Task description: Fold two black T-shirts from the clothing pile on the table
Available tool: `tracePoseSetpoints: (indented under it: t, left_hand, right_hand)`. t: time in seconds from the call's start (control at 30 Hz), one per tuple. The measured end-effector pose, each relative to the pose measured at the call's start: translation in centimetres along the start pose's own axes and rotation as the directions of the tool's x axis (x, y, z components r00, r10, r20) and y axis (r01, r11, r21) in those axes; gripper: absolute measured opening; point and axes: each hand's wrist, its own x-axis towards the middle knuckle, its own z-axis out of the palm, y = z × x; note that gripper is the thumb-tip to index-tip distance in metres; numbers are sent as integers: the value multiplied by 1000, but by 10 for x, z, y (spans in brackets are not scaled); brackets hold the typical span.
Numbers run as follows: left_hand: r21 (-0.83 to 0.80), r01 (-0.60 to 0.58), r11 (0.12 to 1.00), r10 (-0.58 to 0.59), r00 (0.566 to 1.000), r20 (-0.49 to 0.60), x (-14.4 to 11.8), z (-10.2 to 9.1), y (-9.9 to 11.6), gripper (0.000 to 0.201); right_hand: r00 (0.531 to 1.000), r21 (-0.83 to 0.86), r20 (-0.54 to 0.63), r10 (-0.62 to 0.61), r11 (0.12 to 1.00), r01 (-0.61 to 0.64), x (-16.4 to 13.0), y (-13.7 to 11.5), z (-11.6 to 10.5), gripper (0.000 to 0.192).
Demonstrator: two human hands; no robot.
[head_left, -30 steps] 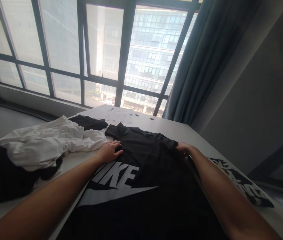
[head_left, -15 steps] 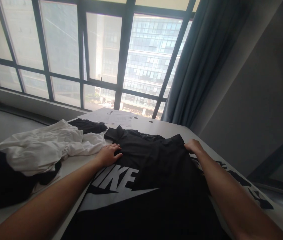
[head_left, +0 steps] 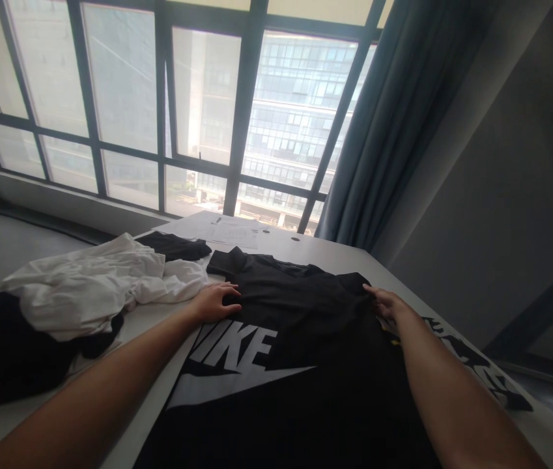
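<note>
Smoothing and squaring up a black T-shirt (head_left: pixel 300 326) with a white logo, spread chest-up across the middle of the desk (head_left: pixel 335 255), collar toward the far edge by the window. Left hand (head_left: pixel 215 302) flat and open on the shirt's left side just above the lettering, right hand (head_left: pixel 387 303) at the right shoulder, fingers loosely closed on the fabric edge as far as can be told. Next, likely a fold inward from one side, calling for a firm pinch and clearance from the white clothes heap (head_left: pixel 95 286) near the left edge.
</note>
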Motion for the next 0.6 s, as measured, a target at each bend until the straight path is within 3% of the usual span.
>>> tracePoseSetpoints:
  t: [0.07,0.17,0.23,0.3,0.37,0.47,0.53,0.6]
  left_hand:
    - [4,3,1000,-3,1000,6,0,0,1,44]
    - [5,8,1000,-8,1000,1,0,-1,1,44]
    - [4,9,1000,-9,1000,1,0,-1,1,44]
    - [0,8,1000,-8,1000,5,0,-1,1,45]
    - [-2,6,1000,-6,1000,7,0,-1,1,45]
    - [9,4,1000,-4,1000,6,0,0,0,45]
    - [19,3,1000,-3,1000,5,0,0,1,45]
    - [26,3,1000,-3,1000,10,0,-1,2,44]
  right_hand:
    - [999,105,-21,48,993,-46,0,-2,1,21]
    - [966,122,-257,-1,992,33,4,-12,7,15]
    - [912,-14,-392,-125,991,129,6,-25,15,17]
    - [856,-209,-427,-290,953,218,3,-44,26,19]
    - [825,-353,-375,-423,888,295,-3,-65,42,22]
    - [796,-434,-218,-565,786,439,-20,-91,74,30]
    - [788,-407,-2,-616,720,561,-32,-101,96,37]
    - [777,-307,309,-548,716,627,-40,-104,116,40]
